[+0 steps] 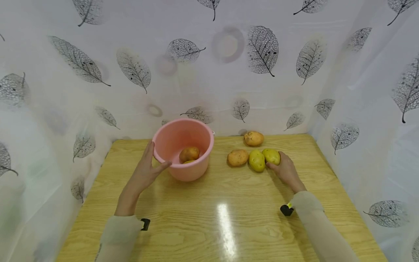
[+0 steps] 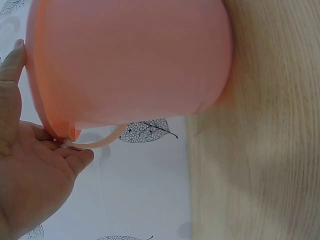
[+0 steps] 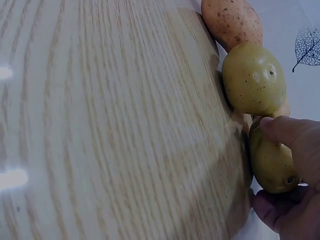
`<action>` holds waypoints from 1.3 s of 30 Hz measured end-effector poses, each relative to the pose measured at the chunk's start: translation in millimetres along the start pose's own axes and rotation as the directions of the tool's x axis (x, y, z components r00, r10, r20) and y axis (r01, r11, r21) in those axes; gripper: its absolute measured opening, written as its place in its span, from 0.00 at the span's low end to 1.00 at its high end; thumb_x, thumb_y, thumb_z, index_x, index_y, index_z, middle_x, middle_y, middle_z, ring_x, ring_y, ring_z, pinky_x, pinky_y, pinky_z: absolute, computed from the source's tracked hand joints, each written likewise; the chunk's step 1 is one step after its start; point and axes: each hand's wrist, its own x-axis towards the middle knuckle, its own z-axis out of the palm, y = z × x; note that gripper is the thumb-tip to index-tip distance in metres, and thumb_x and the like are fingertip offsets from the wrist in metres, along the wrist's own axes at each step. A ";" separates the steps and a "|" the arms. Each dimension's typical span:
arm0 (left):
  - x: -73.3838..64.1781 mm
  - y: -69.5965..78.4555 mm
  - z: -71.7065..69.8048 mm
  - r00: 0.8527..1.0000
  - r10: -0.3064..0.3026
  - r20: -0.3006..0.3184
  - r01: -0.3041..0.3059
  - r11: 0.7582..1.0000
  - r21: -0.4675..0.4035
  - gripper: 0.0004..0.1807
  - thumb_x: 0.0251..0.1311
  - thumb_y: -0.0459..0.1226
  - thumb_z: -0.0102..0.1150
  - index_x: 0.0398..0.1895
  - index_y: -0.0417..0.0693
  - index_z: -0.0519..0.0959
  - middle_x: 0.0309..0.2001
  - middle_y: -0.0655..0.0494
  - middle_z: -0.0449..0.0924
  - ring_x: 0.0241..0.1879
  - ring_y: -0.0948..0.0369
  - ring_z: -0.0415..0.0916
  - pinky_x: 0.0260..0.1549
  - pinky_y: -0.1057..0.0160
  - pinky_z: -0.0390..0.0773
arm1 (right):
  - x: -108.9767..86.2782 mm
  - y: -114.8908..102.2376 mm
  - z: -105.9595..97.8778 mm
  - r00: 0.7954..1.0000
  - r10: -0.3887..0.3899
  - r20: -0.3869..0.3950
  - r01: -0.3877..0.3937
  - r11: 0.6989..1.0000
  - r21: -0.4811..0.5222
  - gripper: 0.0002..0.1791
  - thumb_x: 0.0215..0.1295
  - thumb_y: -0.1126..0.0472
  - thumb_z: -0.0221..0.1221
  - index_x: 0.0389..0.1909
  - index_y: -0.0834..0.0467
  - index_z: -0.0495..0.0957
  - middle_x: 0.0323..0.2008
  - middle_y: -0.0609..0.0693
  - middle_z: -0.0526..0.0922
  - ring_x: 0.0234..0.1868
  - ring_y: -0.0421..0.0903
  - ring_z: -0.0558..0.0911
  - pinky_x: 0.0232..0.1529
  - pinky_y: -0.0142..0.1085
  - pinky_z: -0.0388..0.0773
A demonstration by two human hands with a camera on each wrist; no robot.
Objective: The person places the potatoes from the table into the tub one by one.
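My left hand [image 1: 144, 175] holds the near left rim of a pink plastic bucket [image 1: 188, 174]. In the left wrist view the thumb lies along the rim and the other fingers curl by the handle [image 2: 107, 141]. Inside the bucket are a brown potato [image 1: 190, 153] and part of a yellower one. On the right, my right hand [image 1: 288, 170] grips a yellow-green potato [image 3: 272, 162] between thumb and fingers, low at the table. Right beside it lies another yellow-green potato [image 1: 256, 161].
A brownish potato [image 1: 238, 158] lies left of the yellow-green pair, and another [image 1: 253, 138] sits behind them near the table's back edge. Around the wooden table [image 1: 183, 225] hangs a white sheet with leaf prints [image 1: 263, 49].
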 end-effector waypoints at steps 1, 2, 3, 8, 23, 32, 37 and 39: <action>-0.1 0.0 0.0 1.000 0.002 -0.001 -0.002 1.000 -0.002 0.61 0.69 0.56 0.63 0.84 0.42 0.30 0.83 0.46 0.26 0.81 0.42 0.30 0.74 0.32 0.43 | -0.1 0.5 0.0 1.000 -0.002 -0.004 0.002 1.000 0.002 0.46 0.72 0.52 0.64 0.73 0.79 0.54 0.67 0.80 0.64 0.67 0.74 0.67 0.65 0.64 0.67; -0.1 -0.1 0.2 1.000 0.003 -0.001 -0.003 1.000 -0.003 0.60 0.69 0.55 0.63 0.84 0.43 0.31 0.83 0.47 0.26 0.81 0.43 0.30 0.74 0.32 0.43 | -0.3 0.8 0.0 1.000 -0.001 -0.008 0.001 1.000 0.006 0.46 0.72 0.52 0.64 0.73 0.79 0.54 0.67 0.80 0.64 0.67 0.74 0.67 0.65 0.64 0.67; 0.0 -0.3 0.5 1.000 0.006 -0.003 -0.006 1.000 -0.002 0.60 0.69 0.55 0.63 0.84 0.43 0.31 0.83 0.47 0.26 0.81 0.43 0.31 0.73 0.32 0.44 | -0.7 1.2 0.0 1.000 0.001 -0.013 0.000 1.000 0.012 0.46 0.72 0.52 0.65 0.73 0.79 0.55 0.67 0.80 0.65 0.66 0.74 0.68 0.64 0.64 0.67; 0.1 -1.7 2.0 1.000 0.004 -0.006 -0.004 1.000 -0.008 0.60 0.69 0.54 0.63 0.84 0.44 0.30 0.83 0.47 0.26 0.81 0.42 0.31 0.73 0.31 0.44 | -2.8 4.5 1.3 0.999 0.010 -0.044 -0.007 0.999 0.054 0.45 0.69 0.53 0.66 0.72 0.78 0.57 0.65 0.78 0.67 0.64 0.72 0.70 0.63 0.63 0.68; -1.3 -0.2 1.7 1.000 0.008 -0.006 -0.008 1.000 -0.019 0.60 0.69 0.55 0.64 0.84 0.45 0.30 0.83 0.46 0.26 0.81 0.42 0.31 0.74 0.32 0.43 | -12.8 -1.8 -11.1 0.995 0.037 -0.087 -0.029 0.996 0.086 0.43 0.66 0.57 0.63 0.72 0.78 0.57 0.63 0.78 0.69 0.60 0.71 0.73 0.59 0.62 0.71; -3.3 0.8 0.9 1.000 0.000 -0.010 0.000 1.000 -0.015 0.59 0.70 0.52 0.64 0.84 0.42 0.31 0.83 0.44 0.26 0.81 0.41 0.31 0.73 0.31 0.44 | -15.4 -21.2 -33.7 0.993 0.003 -0.118 0.006 0.997 0.076 0.42 0.65 0.57 0.64 0.71 0.79 0.59 0.63 0.78 0.70 0.59 0.72 0.74 0.58 0.63 0.72; -2.1 0.8 0.6 1.000 -0.005 -0.009 0.004 1.000 -0.010 0.60 0.69 0.53 0.64 0.83 0.41 0.31 0.83 0.45 0.26 0.81 0.41 0.31 0.73 0.31 0.44 | -17.2 -30.9 -46.9 0.987 -0.035 -0.158 0.044 0.998 0.055 0.41 0.65 0.57 0.64 0.70 0.78 0.62 0.59 0.77 0.74 0.52 0.69 0.77 0.49 0.59 0.75; -1.4 0.7 0.6 1.000 -0.007 -0.007 0.007 1.000 -0.009 0.60 0.69 0.54 0.64 0.84 0.42 0.31 0.83 0.45 0.26 0.81 0.42 0.31 0.74 0.32 0.44 | -17.7 -34.4 -52.1 0.983 -0.052 -0.175 0.061 0.997 0.047 0.39 0.66 0.56 0.64 0.69 0.77 0.63 0.56 0.75 0.75 0.48 0.67 0.78 0.44 0.55 0.75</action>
